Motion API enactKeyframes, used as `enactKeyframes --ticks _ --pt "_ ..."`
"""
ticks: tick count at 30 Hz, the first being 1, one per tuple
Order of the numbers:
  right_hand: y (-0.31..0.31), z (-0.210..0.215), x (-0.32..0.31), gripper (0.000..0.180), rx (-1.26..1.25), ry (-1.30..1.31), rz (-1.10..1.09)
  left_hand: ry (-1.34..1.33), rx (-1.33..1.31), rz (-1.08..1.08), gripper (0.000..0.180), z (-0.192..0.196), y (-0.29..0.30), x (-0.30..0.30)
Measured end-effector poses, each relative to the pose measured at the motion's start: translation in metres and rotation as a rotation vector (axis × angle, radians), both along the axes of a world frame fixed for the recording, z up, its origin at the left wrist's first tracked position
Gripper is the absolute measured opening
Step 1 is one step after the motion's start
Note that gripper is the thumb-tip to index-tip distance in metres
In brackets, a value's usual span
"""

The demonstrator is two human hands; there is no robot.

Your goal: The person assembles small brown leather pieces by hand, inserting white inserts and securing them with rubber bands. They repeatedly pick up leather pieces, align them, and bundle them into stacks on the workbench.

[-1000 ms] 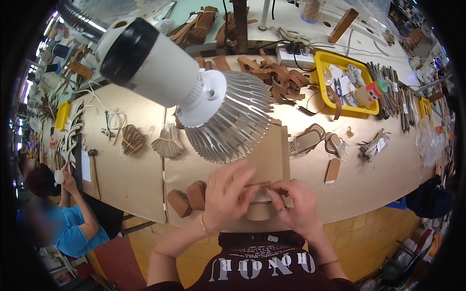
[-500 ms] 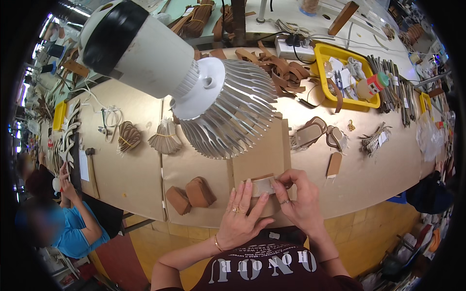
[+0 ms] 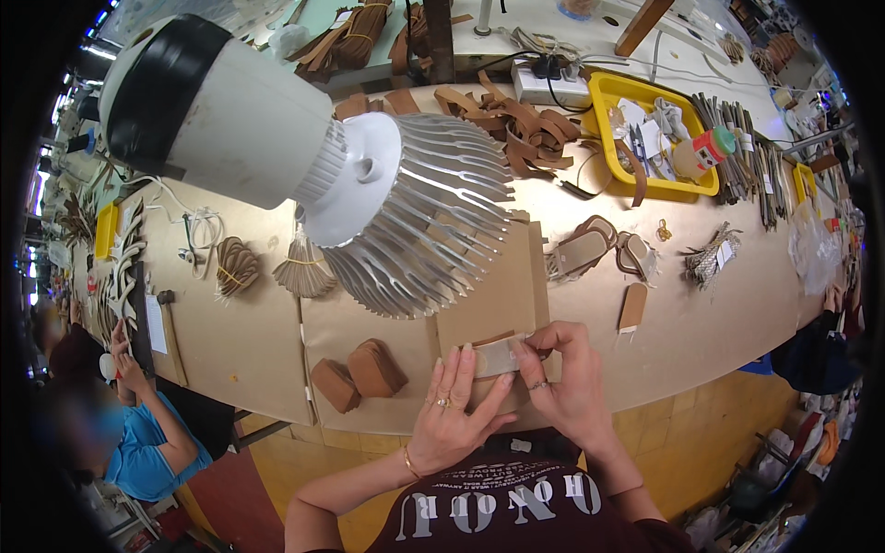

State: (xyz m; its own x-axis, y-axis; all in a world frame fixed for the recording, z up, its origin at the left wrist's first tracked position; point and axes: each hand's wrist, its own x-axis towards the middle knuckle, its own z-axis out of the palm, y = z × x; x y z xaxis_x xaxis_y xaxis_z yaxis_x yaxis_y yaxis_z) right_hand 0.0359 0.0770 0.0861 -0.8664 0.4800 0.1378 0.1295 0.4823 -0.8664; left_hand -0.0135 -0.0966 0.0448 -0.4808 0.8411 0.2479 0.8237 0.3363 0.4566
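Note:
A small pale-grey strip [image 3: 496,359] lies over brown leather at the near end of a cardboard board [image 3: 484,309]. The fingers of my left hand [image 3: 458,410] stretch out flat, their tips resting at the strip's left end. At its right end, the thumb and fingers of my right hand [image 3: 567,382] pinch the edge of the strip. My fingers partly hide the leather under it. Left of my hands stand two stacks of brown leather pieces [image 3: 376,369]. A single brown leather tab [image 3: 632,308] lies to the right.
A large lamp [image 3: 406,212] hangs over the table, hiding part of it. Bundles of leather tabs [image 3: 583,249] lie beyond the board. Farther off are leather strips [image 3: 525,134] and a yellow tray [image 3: 613,157] with a bottle [image 3: 702,153]. A co-worker in blue [image 3: 152,447] sits at left.
The whole view has shifted slightly. My left fingers lie a little farther left, and more of the grey strip shows between my hands. My right hand keeps its pinch.

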Motion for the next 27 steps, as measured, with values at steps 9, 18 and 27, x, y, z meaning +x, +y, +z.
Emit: enactKeyframes --ticks 9,18,27 --pt "-0.005 -0.005 -0.001 0.023 0.016 -0.014 -0.043 0.018 0.022 0.01 0.06 -0.002 0.001 0.001" --pt "0.011 -0.011 0.0 0.026 -0.206 -0.307 -0.022 0.054 0.181 0.028 0.068 -0.025 0.006 0.005" --pt "0.018 -0.002 0.001 0.031 -0.288 0.022 0.075 0.018 0.266 -0.004 0.078 -0.033 0.007 0.005"
